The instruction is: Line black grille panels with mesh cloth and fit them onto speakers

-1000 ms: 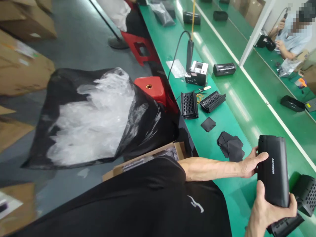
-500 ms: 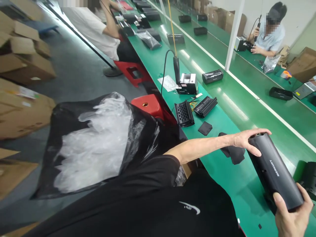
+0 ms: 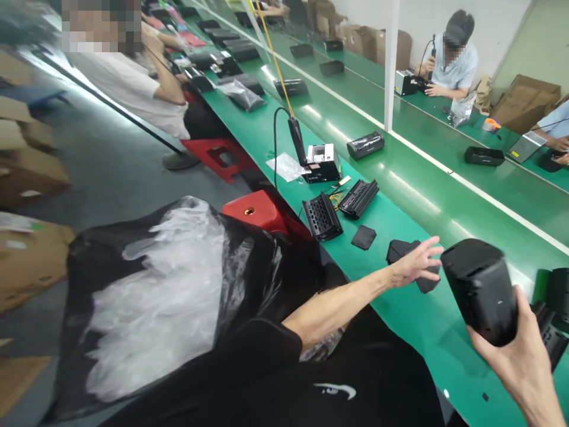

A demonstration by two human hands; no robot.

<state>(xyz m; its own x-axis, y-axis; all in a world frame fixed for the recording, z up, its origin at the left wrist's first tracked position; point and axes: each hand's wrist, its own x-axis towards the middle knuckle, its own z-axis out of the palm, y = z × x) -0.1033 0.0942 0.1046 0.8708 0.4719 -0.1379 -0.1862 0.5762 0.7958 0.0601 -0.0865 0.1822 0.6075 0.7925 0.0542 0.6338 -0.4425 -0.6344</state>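
Observation:
My right hand (image 3: pixel 518 350) grips a black MERKURY speaker (image 3: pixel 482 290) around its lower end and side, holding it tilted above the green bench, an end face toward me. Just left of it, my left hand (image 3: pixel 418 264) is open with fingers spread, apart from the speaker. Beneath that hand lies a loose pile of thin black sheets (image 3: pixel 400 249), partly hidden. A smaller stack of black square sheets (image 3: pixel 363 237) rests further along the bench.
Two slotted black shells (image 3: pixel 322 216) stand near an electric screwdriver (image 3: pixel 297 139) hanging by a boxy device (image 3: pixel 322 163). More black parts (image 3: pixel 558 296) sit at the right. On my left are a bag of clear plastic (image 3: pixel 164 302), a red stool (image 3: pixel 255 212) and cartons. Co-workers sit along the line.
My left hand has let go of the speaker's far end and opened. The right hand has turned the speaker so an end faces me. The view has shifted slightly.

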